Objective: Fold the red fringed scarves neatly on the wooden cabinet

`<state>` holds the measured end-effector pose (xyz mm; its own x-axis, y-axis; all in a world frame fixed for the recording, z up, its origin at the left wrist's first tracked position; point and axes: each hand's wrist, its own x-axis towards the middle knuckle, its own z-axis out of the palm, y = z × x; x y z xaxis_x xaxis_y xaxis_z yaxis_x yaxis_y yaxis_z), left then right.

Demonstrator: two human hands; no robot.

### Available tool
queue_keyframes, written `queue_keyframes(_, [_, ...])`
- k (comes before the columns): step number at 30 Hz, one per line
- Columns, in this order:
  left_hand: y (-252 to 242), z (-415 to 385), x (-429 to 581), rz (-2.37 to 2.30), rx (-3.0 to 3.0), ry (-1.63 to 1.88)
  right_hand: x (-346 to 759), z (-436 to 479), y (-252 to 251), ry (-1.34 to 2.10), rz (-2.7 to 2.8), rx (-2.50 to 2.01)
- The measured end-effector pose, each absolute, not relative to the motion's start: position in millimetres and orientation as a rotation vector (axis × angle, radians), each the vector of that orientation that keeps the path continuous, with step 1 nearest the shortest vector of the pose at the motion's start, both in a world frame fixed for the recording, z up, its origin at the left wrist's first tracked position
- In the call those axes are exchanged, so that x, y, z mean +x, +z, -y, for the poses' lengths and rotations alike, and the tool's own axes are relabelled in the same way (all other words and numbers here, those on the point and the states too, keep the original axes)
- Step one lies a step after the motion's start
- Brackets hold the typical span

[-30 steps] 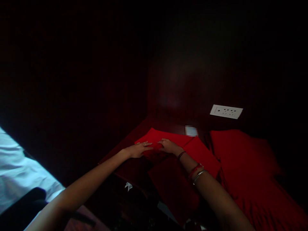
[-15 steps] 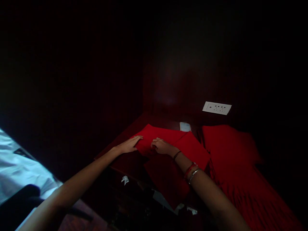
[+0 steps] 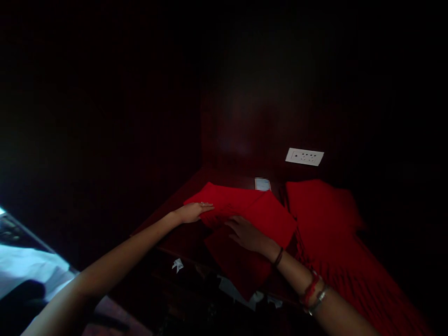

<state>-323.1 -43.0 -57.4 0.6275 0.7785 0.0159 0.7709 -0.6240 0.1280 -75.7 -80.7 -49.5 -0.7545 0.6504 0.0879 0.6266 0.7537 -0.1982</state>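
Note:
A red cloth (image 3: 268, 210) lies folded across the dark tabletop, with a darker flap of it hanging over the front edge. My left hand (image 3: 192, 212) rests flat on the cloth's left part, fingers stretched out and a ring on one of them. Over the middle of the same cloth is my right hand (image 3: 245, 233), its fingers loosely apart and holding nothing I can see. Bracelets circle my right wrist and forearm. Beside it on the right spreads a red fringed scarf (image 3: 325, 219), untouched by either hand.
Behind the cloth sits a small pale blurred item (image 3: 262, 184). A white wall socket (image 3: 304, 157) is on the dark back panel. White scraps (image 3: 178, 265) show at the table's front edge. Light-coloured fabric (image 3: 28, 270) lies at the lower left.
My right hand has moved back towards me and its curled fingers have opened out. My left hand stays on the cloth, now lying flatter. The view has shifted slightly.

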Motion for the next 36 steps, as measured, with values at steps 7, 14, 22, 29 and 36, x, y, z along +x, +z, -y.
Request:
queue_keyframes(7, [-65,57,-320,-1.366,2.739,-0.011,-37,99,-75,0.204,2.808,-1.231])
queue_keyframes(14, [-87,97,-293,-1.644,2.622,0.185,-13,88,-61,0.312,2.969,-1.003])
queue_keyframes(22, [-60,81,-305,-1.596,2.773,0.157,-23,91,-51,0.214,2.762,-0.987])
queue_keyframes(29, [-43,64,-310,-1.313,2.825,0.214,-49,49,-43,-0.010,2.888,-0.972])
queue_keyframes(36, [-33,69,-306,-1.563,2.459,0.634,-34,53,-49,0.045,2.659,-1.031])
